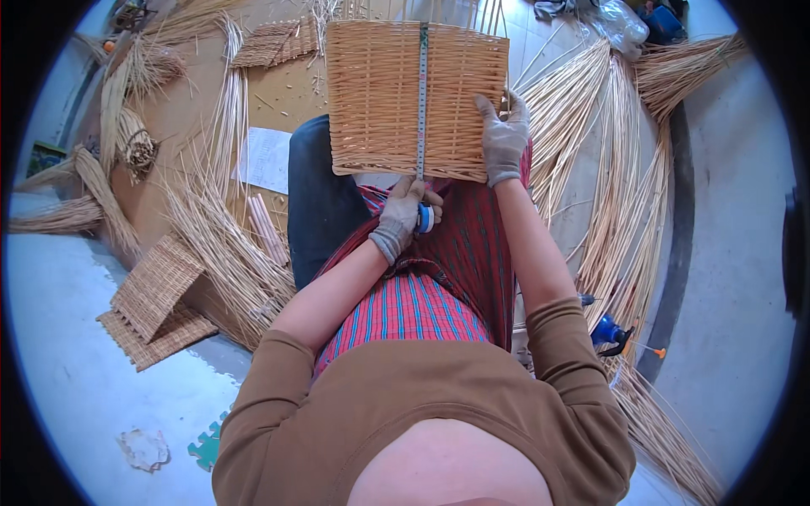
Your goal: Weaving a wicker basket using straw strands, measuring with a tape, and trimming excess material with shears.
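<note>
A woven rattan panel stands upright before my lap, with loose stakes rising from its top edge. Down its middle runs a pale tape measure, pulled straight from the top to the bottom edge. My gloved left hand is closed on the blue and white tape case, just under the panel's lower edge. On the right, my gloved right hand grips the panel's side edge, thumb on the front face and the other fingers behind it, partly hidden.
Long rattan strands fan out on the right, beside a blue spray bottle. More strands lie at the left, near woven mats, a paper sheet and pale rods. A tied bundle lies farther off.
</note>
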The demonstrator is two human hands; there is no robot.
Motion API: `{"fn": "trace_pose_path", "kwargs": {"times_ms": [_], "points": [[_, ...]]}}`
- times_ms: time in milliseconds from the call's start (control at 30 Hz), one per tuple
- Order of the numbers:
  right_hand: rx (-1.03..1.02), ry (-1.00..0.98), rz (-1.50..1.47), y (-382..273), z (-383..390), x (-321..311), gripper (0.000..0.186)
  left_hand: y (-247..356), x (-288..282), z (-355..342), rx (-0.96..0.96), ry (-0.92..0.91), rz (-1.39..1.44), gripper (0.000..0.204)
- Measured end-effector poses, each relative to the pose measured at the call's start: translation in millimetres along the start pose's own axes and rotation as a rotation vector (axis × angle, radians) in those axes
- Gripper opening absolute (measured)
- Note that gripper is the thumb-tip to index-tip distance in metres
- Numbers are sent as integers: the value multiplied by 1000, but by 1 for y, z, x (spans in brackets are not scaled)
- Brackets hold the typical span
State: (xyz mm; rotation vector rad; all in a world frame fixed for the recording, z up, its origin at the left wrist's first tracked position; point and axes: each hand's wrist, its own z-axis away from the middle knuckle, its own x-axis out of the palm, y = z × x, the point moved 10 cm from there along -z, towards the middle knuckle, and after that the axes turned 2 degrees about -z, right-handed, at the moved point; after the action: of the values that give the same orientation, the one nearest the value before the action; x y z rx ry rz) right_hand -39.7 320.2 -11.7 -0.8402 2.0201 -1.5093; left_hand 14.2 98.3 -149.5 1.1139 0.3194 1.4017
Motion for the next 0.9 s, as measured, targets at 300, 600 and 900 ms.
{"fn": "trace_pose_path", "kwargs": {"times_ms": [300,600,900], "points": [[-92,36,256,-10,9,-13,47,8,-7,2,192,15,-102,25],[-44,41,11,17,7,-16,54,68,-60,47,228,254,-14,21],[-106,36,185,-9,2,-11,49,52,-73,33,171,160,10,27]]}}
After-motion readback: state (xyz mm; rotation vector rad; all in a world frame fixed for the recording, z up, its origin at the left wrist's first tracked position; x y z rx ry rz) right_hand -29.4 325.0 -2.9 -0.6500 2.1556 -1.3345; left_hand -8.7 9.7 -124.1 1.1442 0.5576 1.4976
